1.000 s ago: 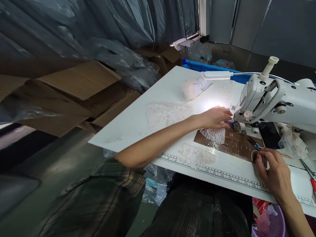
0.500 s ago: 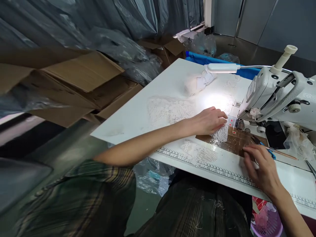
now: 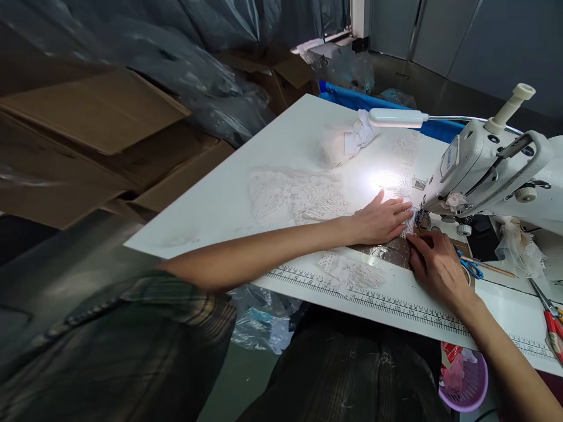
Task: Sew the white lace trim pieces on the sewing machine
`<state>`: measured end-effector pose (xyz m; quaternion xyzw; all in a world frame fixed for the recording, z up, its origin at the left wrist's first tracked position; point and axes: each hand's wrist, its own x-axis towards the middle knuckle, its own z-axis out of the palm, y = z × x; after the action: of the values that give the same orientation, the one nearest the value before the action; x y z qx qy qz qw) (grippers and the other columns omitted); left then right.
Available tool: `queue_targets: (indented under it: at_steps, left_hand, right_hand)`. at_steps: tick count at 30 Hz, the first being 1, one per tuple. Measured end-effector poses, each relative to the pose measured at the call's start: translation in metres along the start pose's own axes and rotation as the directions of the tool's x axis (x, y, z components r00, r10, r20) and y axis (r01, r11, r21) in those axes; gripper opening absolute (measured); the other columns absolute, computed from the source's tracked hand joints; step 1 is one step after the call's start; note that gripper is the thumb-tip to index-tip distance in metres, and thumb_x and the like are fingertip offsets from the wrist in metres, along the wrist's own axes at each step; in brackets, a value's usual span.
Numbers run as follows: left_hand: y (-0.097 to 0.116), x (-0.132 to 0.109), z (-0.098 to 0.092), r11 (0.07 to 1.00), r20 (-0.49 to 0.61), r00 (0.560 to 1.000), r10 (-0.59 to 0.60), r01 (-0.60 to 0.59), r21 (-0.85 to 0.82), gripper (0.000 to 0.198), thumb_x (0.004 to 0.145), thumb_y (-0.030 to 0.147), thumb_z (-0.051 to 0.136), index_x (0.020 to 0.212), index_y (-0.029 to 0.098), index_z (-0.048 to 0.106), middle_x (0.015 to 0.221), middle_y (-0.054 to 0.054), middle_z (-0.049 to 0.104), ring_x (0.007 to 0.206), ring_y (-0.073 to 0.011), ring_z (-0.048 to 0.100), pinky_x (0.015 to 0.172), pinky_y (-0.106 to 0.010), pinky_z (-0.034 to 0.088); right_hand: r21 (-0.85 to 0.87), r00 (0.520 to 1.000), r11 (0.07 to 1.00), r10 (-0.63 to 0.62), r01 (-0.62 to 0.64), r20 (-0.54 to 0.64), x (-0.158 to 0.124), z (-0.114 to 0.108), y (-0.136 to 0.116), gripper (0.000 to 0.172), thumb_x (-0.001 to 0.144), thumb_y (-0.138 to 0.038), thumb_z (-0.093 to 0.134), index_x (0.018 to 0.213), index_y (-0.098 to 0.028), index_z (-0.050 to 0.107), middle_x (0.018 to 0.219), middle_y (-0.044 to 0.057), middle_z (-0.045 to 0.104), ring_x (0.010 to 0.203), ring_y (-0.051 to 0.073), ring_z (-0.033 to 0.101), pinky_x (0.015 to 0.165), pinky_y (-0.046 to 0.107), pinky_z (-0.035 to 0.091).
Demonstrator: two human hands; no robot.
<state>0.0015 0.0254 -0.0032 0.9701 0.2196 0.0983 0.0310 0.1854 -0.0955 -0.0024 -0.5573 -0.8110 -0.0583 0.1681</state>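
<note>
Resting my left hand (image 3: pixel 382 221) palm down beside the needle end of the white sewing machine (image 3: pixel 488 170). Fingers extended, slightly parted, wrapped around nothing. White lace (image 3: pixel 408 227) shows at the fingertips, just beside the presser foot (image 3: pixel 423 220); how much lies under my palm, I cannot tell.

My right hand (image 3: pixel 440 264) sits nearer the table edge, knuckles up, fingers bent, index finger reaching to the near side of that lace. Whether thumb and finger pinch it, I cannot tell. Brown plate (image 3: pixel 393 253) below, between the hands, shiny in places.

Around: larger lace panel (image 3: pixel 290 193) flat on the white table (image 3: pixel 281 140), beyond my left forearm; smaller lace piece (image 3: pixel 352 272) on the near side, by the printed ruler (image 3: pixel 382 305). Blue-handled snips (image 3: pixel 471 268) just right of my right hand; red-handled scissors (image 3: pixel 552 331) farther right. Lamp (image 3: pixel 397 118) lit above the work.
</note>
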Motion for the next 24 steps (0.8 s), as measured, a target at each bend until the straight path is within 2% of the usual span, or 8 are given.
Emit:
queue_targets:
  at_steps: [4, 8, 15, 21, 24]
  left_hand:
    - [-0.013, 0.022, -0.002, 0.995, -0.018, 0.995, 0.096, -0.095, 0.014, 0.039, 0.101, 0.026, 0.034, 0.131, 0.014, 0.055, 0.137, -0.017, 0.056, 0.126, -0.0303, 0.052, 0.104, -0.051, 0.034]
    - [-0.017, 0.03, -0.001, 0.993, -0.062, 0.992, 0.11, -0.113, -0.046, 0.035, 0.101, 0.025, 0.036, 0.124, 0.017, 0.06, 0.129, -0.014, 0.061, 0.121, -0.0271, 0.053, 0.104, -0.048, 0.034]
    - [-0.02, 0.029, 0.002, 0.989, -0.089, 0.991, 0.105, -0.113, -0.099, 0.037, 0.1, 0.023, 0.033, 0.127, 0.018, 0.057, 0.141, -0.013, 0.054, 0.129, -0.0281, 0.05, 0.105, -0.051, 0.033]
    - [-0.02, 0.03, 0.002, 0.989, -0.058, 0.995, 0.086, -0.092, -0.117, 0.039, 0.102, 0.022, 0.029, 0.129, 0.016, 0.056, 0.141, -0.014, 0.054, 0.131, -0.0299, 0.049, 0.108, -0.056, 0.031]
    - [-0.018, 0.029, 0.004, 0.994, -0.097, 0.994, 0.051, -0.06, -0.087, 0.04, 0.101, 0.023, 0.031, 0.132, 0.014, 0.053, 0.144, -0.018, 0.051, 0.133, -0.0324, 0.046, 0.109, -0.06, 0.03]
  right_hand:
    - [-0.034, 1.0, 0.999, 0.017, -0.017, 0.008, 0.008, 0.0, 0.008, 0.035, 0.094, -0.023, 0.046, 0.123, -0.018, 0.064, 0.1, 0.014, 0.059, 0.09, 0.027, 0.056, 0.077, 0.042, 0.053]
    - [-0.023, 0.998, 0.998, 0.06, -0.06, 0.011, 0.01, 0.0, 0.009, 0.035, 0.095, -0.026, 0.044, 0.123, -0.018, 0.063, 0.097, 0.014, 0.059, 0.078, 0.024, 0.055, 0.067, 0.038, 0.051]
    - [-0.041, 0.995, 0.995, 0.09, -0.092, -0.05, 0.011, 0.006, 0.007, 0.034, 0.097, -0.028, 0.043, 0.121, -0.018, 0.064, 0.095, 0.013, 0.059, 0.076, 0.022, 0.054, 0.066, 0.037, 0.05]
    - [-0.139, 0.992, 0.984, 0.104, -0.113, -0.074, 0.012, 0.008, 0.003, 0.034, 0.097, -0.027, 0.042, 0.12, -0.018, 0.065, 0.094, 0.013, 0.059, 0.08, 0.024, 0.055, 0.063, 0.035, 0.046]
    - [-0.181, 0.99, 0.974, 0.12, -0.133, -0.08, 0.012, 0.008, 0.0, 0.033, 0.096, -0.027, 0.043, 0.119, -0.02, 0.066, 0.093, 0.012, 0.059, 0.081, 0.025, 0.054, 0.063, 0.034, 0.044]
